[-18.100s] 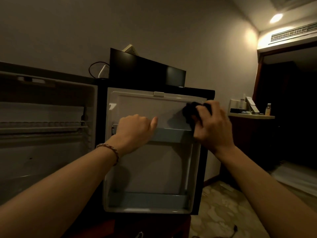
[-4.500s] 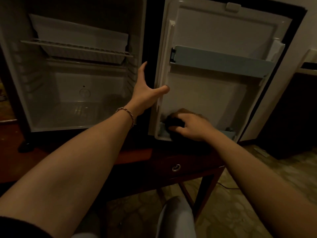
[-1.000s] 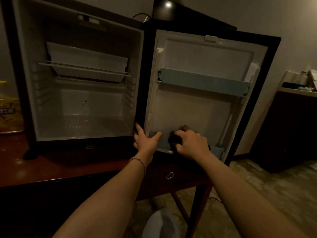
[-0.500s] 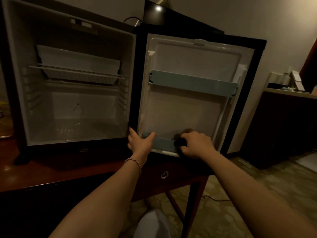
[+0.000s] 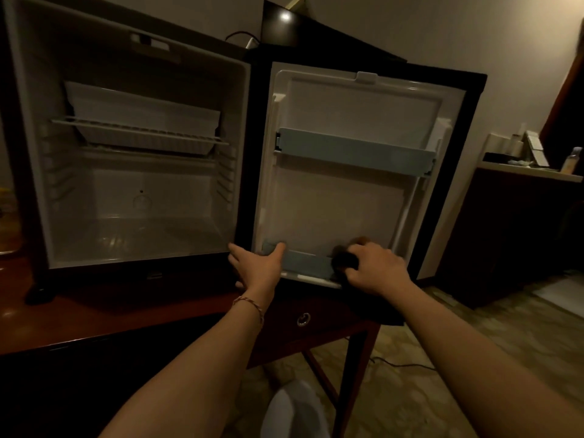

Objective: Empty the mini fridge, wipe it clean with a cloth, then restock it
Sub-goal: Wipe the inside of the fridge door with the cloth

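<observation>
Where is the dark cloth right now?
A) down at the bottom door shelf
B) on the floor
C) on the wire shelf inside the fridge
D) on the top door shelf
A: the right hand grips the dark cloth against the bottom door shelf, while the left hand holds the door's lower corner.

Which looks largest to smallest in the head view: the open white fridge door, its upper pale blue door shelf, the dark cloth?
1. Open white fridge door
2. Upper pale blue door shelf
3. Dark cloth, partly hidden by the right hand
</observation>
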